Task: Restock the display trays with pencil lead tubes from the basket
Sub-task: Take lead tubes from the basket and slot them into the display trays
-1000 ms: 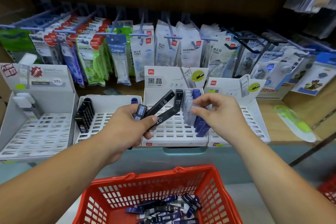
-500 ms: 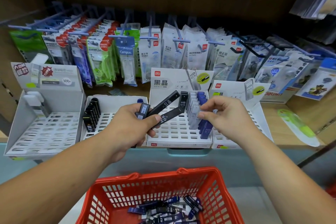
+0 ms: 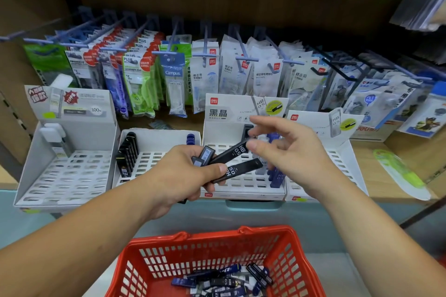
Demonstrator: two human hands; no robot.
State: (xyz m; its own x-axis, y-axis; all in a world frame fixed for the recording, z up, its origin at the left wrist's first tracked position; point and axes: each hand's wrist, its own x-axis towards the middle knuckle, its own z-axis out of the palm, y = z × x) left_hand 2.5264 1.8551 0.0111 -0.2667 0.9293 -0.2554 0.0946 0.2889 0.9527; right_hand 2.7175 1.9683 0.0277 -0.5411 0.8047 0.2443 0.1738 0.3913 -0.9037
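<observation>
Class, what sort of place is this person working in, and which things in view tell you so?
Most likely a stationery shop aisle. Rows of packaged correction tapes hang behind, branded display trays hold pencil lead tubes, and a red shopping basket below carries more stock.

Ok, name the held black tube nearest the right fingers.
The upper black tube in the left hand, its end beside the right fingers; the lower tube sits below.
</observation>
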